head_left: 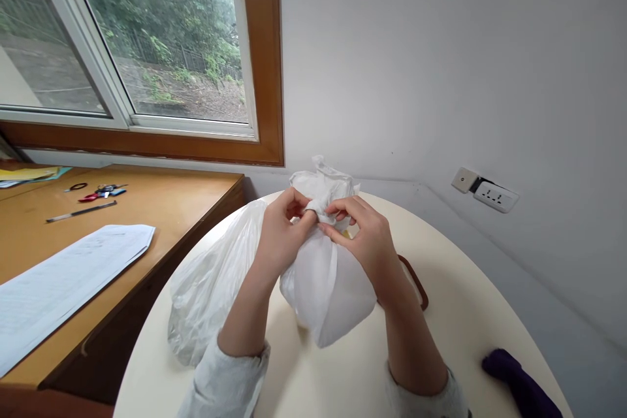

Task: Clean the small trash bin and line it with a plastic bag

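A white plastic bag (pixel 337 281) stands on the round cream table, gathered and twisted at its top into what looks like a knot. My left hand (pixel 287 228) pinches the gathered plastic from the left, with thumb and fingers pressed at the knot. From the right, my right hand (pixel 362 228) pinches the same twisted part between thumb and fingertips. Loose bag ends stick up beyond my fingers. What the bag contains is mostly hidden; a bit of yellow shows near my right fingers. A second, translucent plastic bag (pixel 210 287) lies crumpled to the left, beside my left forearm.
The round table (pixel 455 313) also carries a brown loop-shaped thing (pixel 415 282), partly behind my right arm, and a dark purple cloth (pixel 519 382). At left, a wooden desk (pixel 181 199) holds papers (pixel 83 281), a pen (pixel 81 211) and keys (pixel 105 192). A wall socket (pixel 496 196) is at right.
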A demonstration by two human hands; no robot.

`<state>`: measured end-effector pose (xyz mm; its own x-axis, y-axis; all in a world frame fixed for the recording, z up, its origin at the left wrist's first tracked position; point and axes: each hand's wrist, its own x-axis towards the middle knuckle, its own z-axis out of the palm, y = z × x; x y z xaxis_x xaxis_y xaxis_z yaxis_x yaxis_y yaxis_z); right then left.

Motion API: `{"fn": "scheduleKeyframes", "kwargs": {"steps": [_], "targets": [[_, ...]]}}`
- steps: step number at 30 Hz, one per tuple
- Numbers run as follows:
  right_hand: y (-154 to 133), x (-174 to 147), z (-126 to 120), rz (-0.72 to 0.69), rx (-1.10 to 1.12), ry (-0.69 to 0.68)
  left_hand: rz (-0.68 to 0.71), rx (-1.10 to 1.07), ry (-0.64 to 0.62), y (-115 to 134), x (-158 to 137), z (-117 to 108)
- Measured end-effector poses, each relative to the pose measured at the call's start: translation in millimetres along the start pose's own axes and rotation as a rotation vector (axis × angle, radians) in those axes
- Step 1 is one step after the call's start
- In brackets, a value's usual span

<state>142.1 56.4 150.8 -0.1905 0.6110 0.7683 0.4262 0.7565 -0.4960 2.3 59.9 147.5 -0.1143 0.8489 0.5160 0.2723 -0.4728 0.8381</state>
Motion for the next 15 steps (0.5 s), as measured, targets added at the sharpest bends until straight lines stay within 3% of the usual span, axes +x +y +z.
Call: {"fn": "scheduleKeyframes", "kwargs": {"steps": [5,11,15], "targets": [[-1.2,-0.5,-1.1,0.049,-0.094,-0.023,-0.006,-0.067,-0.036,2.5,0.6,-0.1],[3.0,-0.3,4.0,0.103,-0.106,0.035,-0.013,-0.059,-0.103,3.2,-0.4,1.2],[7.3,-0.6,7.7,0.123,-0.086,0.112,0.016,-0.045,-0.078,3.3,-0.8,0.9]]}}
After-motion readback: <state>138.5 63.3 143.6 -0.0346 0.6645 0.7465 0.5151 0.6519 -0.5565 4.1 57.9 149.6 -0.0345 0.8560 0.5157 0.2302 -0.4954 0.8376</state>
